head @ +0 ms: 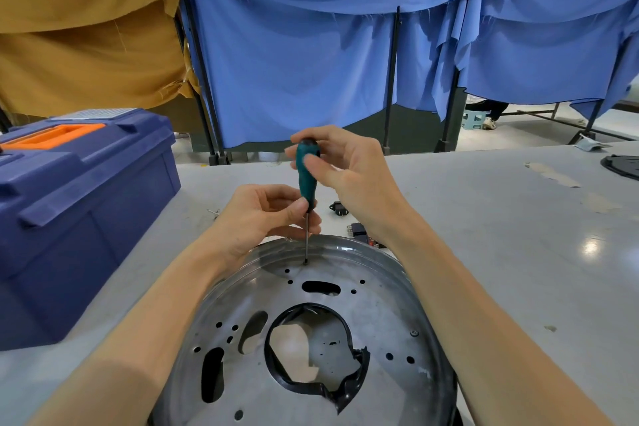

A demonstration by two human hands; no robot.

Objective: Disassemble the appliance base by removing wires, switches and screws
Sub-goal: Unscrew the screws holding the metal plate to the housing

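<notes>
The appliance base [383,315], a round metal plate with many holes and slots, lies flat on the grey table [511,252], at the near edge, directly in front of the person. Around its big centre opening there is a black plastic ring [345,387], torn on the near side.

A screwdriver [306,173] with a teal handle stands almost upright over the far part of the plate. Its tip sits on a small screw [305,262] near the far rim. The right hand [349,173] holds the top of the handle: the thumb and the fingers are curled around it. The left hand [262,214] has its fingers bent, and the thumb and the fingertips pinch the screwdriver at the low end of the handle, where the thin shaft begins.

One more screw head [414,333] is on the right side of the plate.

Just behind the plate, two small black electrical parts lie on the table: a socket-like piece [339,208] and a block with metal terminals [358,228]. A closed blue toolbox [79,218] with an orange handle stands at the left. Blue cloth [294,62] and mustard cloth [79,28] hang behind the table.
</notes>
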